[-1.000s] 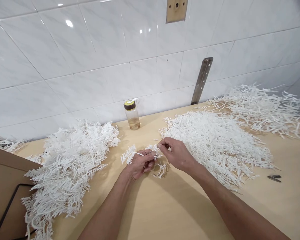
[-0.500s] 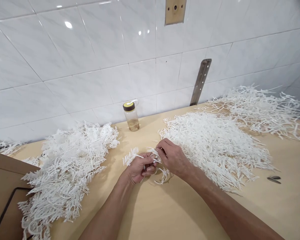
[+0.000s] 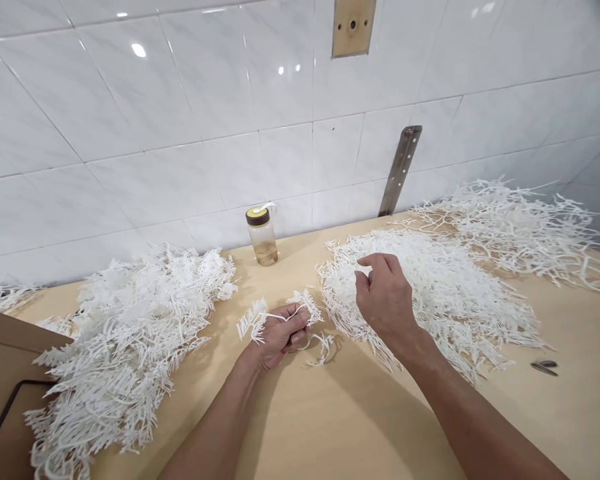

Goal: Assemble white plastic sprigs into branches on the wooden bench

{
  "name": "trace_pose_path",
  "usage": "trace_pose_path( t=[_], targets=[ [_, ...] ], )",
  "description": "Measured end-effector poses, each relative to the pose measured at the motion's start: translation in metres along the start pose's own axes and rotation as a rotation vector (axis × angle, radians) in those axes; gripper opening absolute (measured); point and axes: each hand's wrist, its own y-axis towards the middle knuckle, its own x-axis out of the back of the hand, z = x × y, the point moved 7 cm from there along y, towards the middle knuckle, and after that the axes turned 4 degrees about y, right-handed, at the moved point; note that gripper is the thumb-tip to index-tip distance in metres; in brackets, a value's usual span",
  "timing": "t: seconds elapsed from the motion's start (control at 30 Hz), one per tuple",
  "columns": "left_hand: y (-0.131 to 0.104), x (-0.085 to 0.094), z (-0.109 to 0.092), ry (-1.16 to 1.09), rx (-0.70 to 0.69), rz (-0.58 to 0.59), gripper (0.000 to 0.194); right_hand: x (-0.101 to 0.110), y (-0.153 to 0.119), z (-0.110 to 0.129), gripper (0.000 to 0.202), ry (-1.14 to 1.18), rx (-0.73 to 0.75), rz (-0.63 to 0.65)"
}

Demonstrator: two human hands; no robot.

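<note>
Near the middle of the table, my left hand (image 3: 283, 331) is closed on a white branching plastic piece (image 3: 254, 320), whose feathery ends stick out on both sides of the fingers. A curled white strand shows just right of that hand. My right hand (image 3: 384, 291) is raised over the left part of a pile of thin white pieces (image 3: 450, 300); its fingers are bent and apart, with nothing visible between them. On the left lies a heap of white branched pieces (image 3: 125, 340).
A clear bottle with a dark and yellow lid (image 3: 263, 240) stands near the tiled wall. More white strands (image 3: 530, 227) lie at the back right. Small dark snips (image 3: 545, 367) rest at the right. A cardboard box (image 3: 15, 387) occupies the left edge.
My right hand has moved away from my left hand, right and up to the pile, and its fingers have opened. My left hand still holds the white piece.
</note>
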Motion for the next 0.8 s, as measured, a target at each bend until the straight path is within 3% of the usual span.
trace_pose_path(
  t=[0.07,0.2,0.27,0.63,0.8],
  targets=[
    [0.001,0.002,0.000,0.027,-0.006,-0.026,0.041,-0.005,-0.002,0.003,0.015,0.084,-0.048,0.098],
    [0.001,0.002,0.000,0.073,-0.008,-0.045,0.042,-0.040,-0.021,0.023,0.019,0.301,-0.108,0.524],
    [0.002,0.002,0.000,0.078,-0.008,-0.041,0.042,-0.050,-0.030,0.029,0.020,0.323,-0.126,0.619],
    [0.005,0.004,0.002,0.084,0.015,-0.083,0.045,-0.058,-0.035,0.020,0.028,0.372,-0.252,0.725],
    [0.007,0.000,0.001,0.138,0.018,-0.127,0.047,-0.057,-0.035,0.016,0.025,0.357,-0.288,0.704]
  ],
)
